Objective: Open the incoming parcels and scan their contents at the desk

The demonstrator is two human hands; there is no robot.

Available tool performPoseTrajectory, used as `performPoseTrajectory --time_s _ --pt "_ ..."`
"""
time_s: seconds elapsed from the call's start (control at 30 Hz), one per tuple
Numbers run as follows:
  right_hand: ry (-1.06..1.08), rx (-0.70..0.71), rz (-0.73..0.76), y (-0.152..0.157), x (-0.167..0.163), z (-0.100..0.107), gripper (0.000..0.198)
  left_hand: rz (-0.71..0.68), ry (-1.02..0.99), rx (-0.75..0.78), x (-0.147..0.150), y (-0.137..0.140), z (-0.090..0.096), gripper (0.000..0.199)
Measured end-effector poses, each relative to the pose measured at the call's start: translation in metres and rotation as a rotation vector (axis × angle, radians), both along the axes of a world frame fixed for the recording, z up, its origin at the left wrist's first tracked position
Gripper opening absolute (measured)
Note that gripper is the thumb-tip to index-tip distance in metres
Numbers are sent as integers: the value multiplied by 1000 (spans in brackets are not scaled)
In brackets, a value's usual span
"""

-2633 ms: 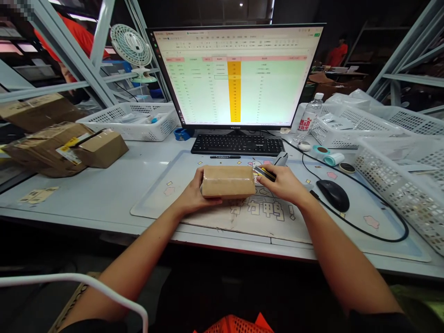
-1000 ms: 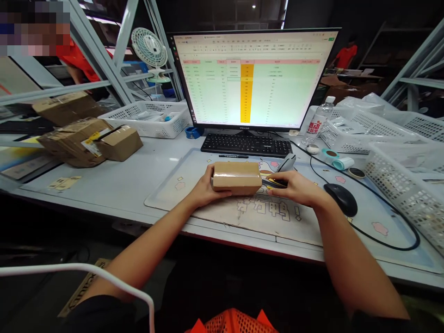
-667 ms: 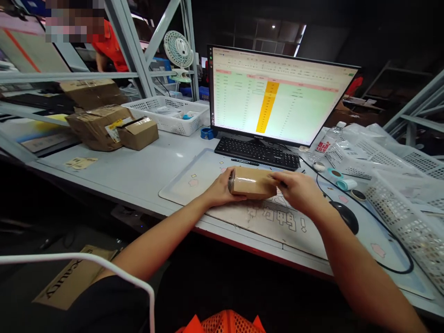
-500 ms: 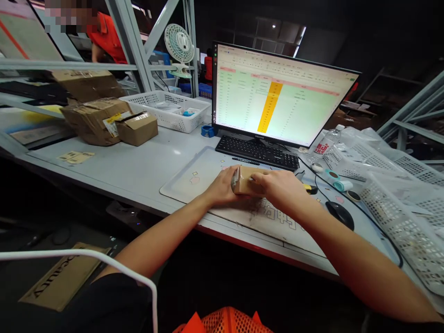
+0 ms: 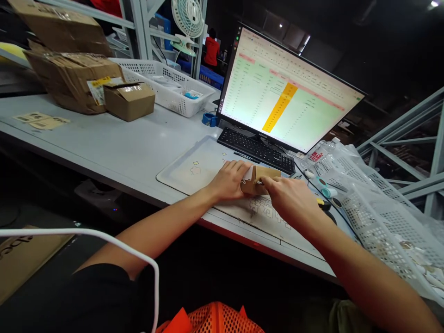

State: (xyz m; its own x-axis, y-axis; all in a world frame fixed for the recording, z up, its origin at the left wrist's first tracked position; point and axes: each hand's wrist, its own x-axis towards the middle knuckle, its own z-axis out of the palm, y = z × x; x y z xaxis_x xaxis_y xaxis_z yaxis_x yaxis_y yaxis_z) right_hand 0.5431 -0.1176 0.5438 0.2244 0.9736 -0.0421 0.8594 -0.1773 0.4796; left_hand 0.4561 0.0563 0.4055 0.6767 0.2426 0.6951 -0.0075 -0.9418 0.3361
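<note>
A small brown cardboard box (image 5: 268,173) lies on the pale desk mat (image 5: 183,169), in front of the keyboard. My left hand (image 5: 230,180) grips its left end, where a white patch shows beside the thumb. At the front of the box, the bent fingers of my right hand (image 5: 290,193) pinch its edge near a torn-looking spot. Whether anything small is between those fingertips is hidden. Just behind the box lies a dark pen (image 5: 247,157) on the mat.
Behind stand the keyboard (image 5: 255,149) and monitor (image 5: 277,88). Left are a larger carton (image 5: 69,83), a small box (image 5: 129,102) and a white basket (image 5: 187,104). Plastic-wrapped baskets (image 5: 378,222) crowd the right. A white cable (image 5: 104,237) crosses at lower left.
The view has tilted and shifted. The box has turned between my hands so its left end now faces me more, and my right fingers have moved to its front edge.
</note>
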Motion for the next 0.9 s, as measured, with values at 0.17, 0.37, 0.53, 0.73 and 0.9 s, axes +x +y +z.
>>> performPoseTrajectory --time_s 0.17,0.37,0.53,0.73,0.9 --pt "-31 -10 -21 -2 -3 -1 30 -14 17 -8 0 -1 1 67" --pt "-72 -34 -41 -1 -10 -5 29 -40 -22 27 -1 0 0 63" --pt "-80 -23 -39 -7 -6 -10 32 -55 -18 28 -1 0 0 63" --pt "-91 11 -44 -15 14 -19 40 -68 -8 40 -2 2 1 65" --pt "-93 2 -103 -19 39 -25 43 -81 -25 32 -2 3 0 63"
